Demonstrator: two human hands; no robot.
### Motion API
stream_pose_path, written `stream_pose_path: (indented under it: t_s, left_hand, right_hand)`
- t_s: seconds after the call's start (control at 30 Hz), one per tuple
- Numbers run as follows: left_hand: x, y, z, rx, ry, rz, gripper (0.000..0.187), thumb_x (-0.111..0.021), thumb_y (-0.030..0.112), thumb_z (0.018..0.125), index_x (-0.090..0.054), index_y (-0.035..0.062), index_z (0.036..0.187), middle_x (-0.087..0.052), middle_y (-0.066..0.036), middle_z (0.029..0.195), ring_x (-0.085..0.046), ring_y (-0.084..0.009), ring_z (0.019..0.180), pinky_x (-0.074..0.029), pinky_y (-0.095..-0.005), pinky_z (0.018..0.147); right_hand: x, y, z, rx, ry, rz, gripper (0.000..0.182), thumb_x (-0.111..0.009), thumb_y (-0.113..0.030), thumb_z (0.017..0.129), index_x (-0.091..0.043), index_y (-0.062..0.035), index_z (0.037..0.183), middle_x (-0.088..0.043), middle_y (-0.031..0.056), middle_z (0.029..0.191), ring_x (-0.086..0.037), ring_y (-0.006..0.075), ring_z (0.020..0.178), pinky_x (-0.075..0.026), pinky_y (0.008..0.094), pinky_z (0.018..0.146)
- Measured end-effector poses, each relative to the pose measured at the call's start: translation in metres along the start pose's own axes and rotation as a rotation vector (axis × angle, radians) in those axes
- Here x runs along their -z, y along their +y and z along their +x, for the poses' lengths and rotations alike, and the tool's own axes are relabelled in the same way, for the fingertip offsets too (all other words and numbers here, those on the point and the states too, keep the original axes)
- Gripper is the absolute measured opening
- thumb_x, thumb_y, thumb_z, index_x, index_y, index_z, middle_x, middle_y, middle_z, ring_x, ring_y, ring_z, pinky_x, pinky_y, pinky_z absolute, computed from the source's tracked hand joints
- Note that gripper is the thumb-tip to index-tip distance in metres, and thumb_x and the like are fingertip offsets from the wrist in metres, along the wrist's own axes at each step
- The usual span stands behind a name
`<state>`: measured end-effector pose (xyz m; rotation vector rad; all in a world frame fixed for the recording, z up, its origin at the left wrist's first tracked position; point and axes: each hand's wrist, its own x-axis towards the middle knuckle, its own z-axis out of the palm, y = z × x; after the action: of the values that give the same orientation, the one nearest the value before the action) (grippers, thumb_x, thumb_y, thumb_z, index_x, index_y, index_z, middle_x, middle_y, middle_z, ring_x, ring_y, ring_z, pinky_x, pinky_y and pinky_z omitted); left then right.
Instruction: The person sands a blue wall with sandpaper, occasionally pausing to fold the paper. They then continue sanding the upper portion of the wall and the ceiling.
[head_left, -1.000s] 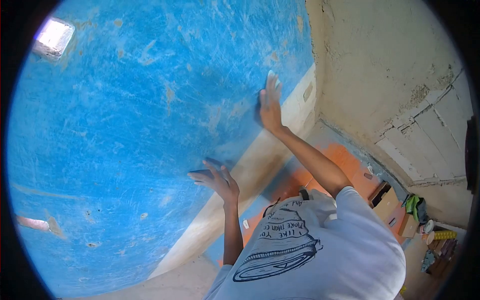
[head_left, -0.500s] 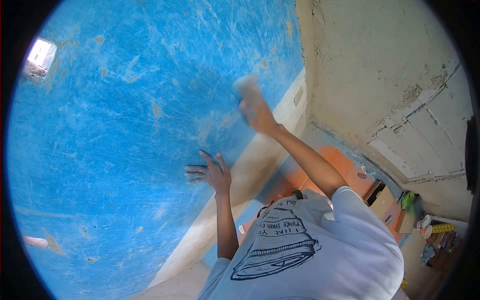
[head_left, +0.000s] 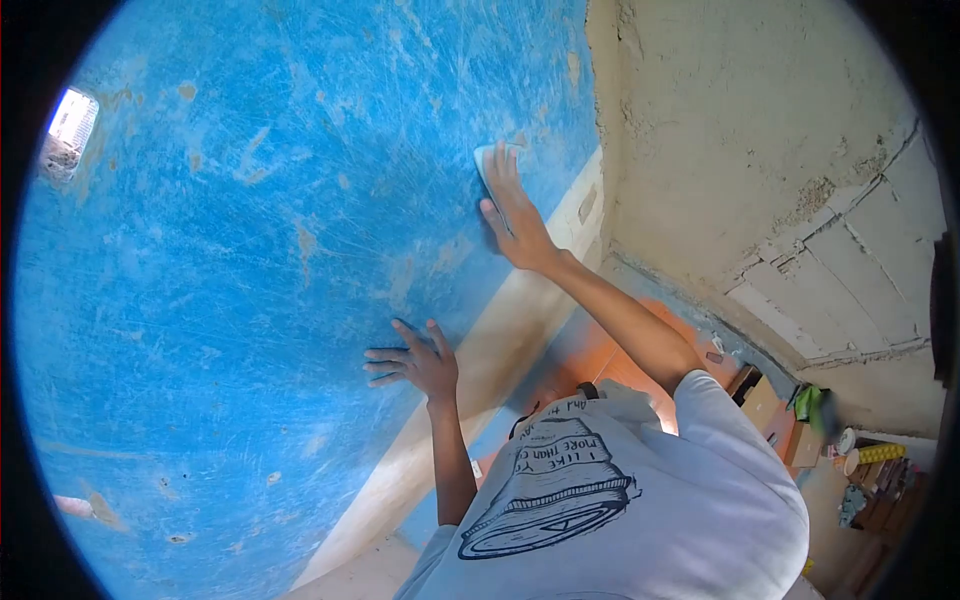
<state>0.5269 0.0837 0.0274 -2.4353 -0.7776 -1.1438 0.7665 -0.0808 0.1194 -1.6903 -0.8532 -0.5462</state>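
Note:
My right hand (head_left: 513,218) presses a pale, thin sheet (head_left: 482,160) flat against the scuffed blue wall (head_left: 250,300). The sheet's edges show beside and beyond the fingertips, while the rest is hidden under the fingers; the thumb is held apart. Lower down and to the left, my left hand (head_left: 425,366) rests on the wall with its fingers spread and nothing in it. Scratches and small chipped patches cover the blue paint around both hands.
A cream band (head_left: 500,335) runs along the blue wall's edge. At right is a rough beige wall (head_left: 720,130). Cardboard boxes (head_left: 765,400), a green bag (head_left: 808,402) and assorted items lie at lower right. A small opening (head_left: 72,120) lets in light at upper left.
My right hand, blurred by motion before, now shows sharply at nearly the same spot, with the sheet under its fingers. My left hand stays spread on the wall; the view has shifted slightly.

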Motion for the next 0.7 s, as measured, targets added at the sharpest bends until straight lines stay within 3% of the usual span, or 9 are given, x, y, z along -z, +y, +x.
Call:
stream_pose_path:
  t_s: [0.07,0.17,0.27,0.3,0.43,0.53,0.63,0.7]
  left_hand:
    - [0.002,-0.001,0.000,0.001,-0.009,-0.015,0.082,-0.051,0.052,0.100,-0.012,0.0166,0.162,0.022,-0.042,0.154,0.030,-0.0594,0.139,0.021,-0.0788,0.096]
    - [0.002,0.001,-0.003,0.010,-0.007,-0.014,0.083,-0.052,0.053,0.099,-0.012,0.0165,0.162,0.021,-0.042,0.154,0.029,-0.0596,0.140,0.020,-0.0794,0.097]
    - [0.001,0.003,0.005,0.001,0.005,0.005,0.081,-0.049,0.054,0.100,-0.014,0.0132,0.162,0.022,-0.044,0.153,0.029,-0.0607,0.139,0.019,-0.0803,0.096]
    - [0.004,0.003,0.002,-0.003,-0.004,0.014,0.081,-0.048,0.054,0.101,-0.015,0.0117,0.161,0.022,-0.044,0.152,0.029,-0.0613,0.139,0.019,-0.0806,0.095]
    - [0.002,0.000,-0.002,0.003,-0.016,-0.011,0.082,-0.051,0.053,0.100,-0.015,0.0129,0.161,0.021,-0.044,0.153,0.029,-0.0609,0.139,0.019,-0.0804,0.096]
    - [-0.001,0.000,0.001,0.003,-0.002,-0.004,0.084,-0.054,0.053,0.098,-0.015,0.0144,0.162,0.020,-0.043,0.154,0.029,-0.0607,0.139,0.019,-0.0799,0.097]
    - [0.003,0.001,-0.003,0.002,-0.034,0.022,0.083,-0.051,0.054,0.099,-0.016,0.0108,0.161,0.021,-0.044,0.153,0.030,-0.0618,0.138,0.019,-0.0796,0.097]
    - [0.003,0.002,-0.002,0.014,-0.050,0.015,0.084,-0.051,0.054,0.099,-0.016,0.0105,0.161,0.021,-0.045,0.153,0.029,-0.0620,0.138,0.019,-0.0793,0.097]
  right_hand:
    - [0.000,0.028,-0.006,0.025,-0.045,-0.079,0.062,-0.033,-0.031,0.109,-0.013,0.0019,0.158,-0.002,0.0260,0.165,-0.004,0.0429,0.152,-0.009,0.0448,0.124]
    - [-0.016,0.032,0.003,-0.333,0.210,0.075,0.062,-0.034,-0.031,0.109,-0.015,0.0016,0.158,-0.004,0.0265,0.165,-0.006,0.0433,0.152,-0.010,0.0461,0.123]
    - [0.003,-0.025,-0.006,0.185,-0.140,0.040,0.060,-0.034,-0.030,0.108,-0.019,0.0001,0.158,-0.014,0.0298,0.162,-0.014,0.0438,0.151,-0.011,0.0511,0.123]
    - [-0.001,-0.012,-0.006,0.187,-0.209,-0.044,0.059,-0.033,-0.031,0.109,-0.018,0.0001,0.158,-0.013,0.0293,0.163,-0.012,0.0444,0.151,-0.010,0.0521,0.123]
    - [-0.009,0.004,0.015,-0.410,0.290,0.086,0.060,-0.031,-0.031,0.110,-0.017,0.0002,0.158,-0.011,0.0259,0.164,-0.008,0.0399,0.153,-0.009,0.0464,0.124]
    - [-0.001,-0.021,0.002,0.093,-0.094,0.098,0.067,-0.028,-0.038,0.110,-0.004,0.0003,0.159,0.000,0.0228,0.166,-0.003,0.0351,0.154,-0.007,0.0396,0.124]
    - [-0.003,0.019,0.003,-0.016,-0.049,0.158,0.067,-0.029,-0.037,0.109,-0.004,0.0008,0.159,0.000,0.0219,0.167,-0.002,0.0338,0.155,-0.007,0.0397,0.123]
    - [-0.015,0.022,0.009,-0.256,0.180,0.194,0.064,-0.029,-0.035,0.110,-0.010,0.0028,0.158,-0.005,0.0242,0.166,-0.002,0.0365,0.154,-0.008,0.0419,0.124]
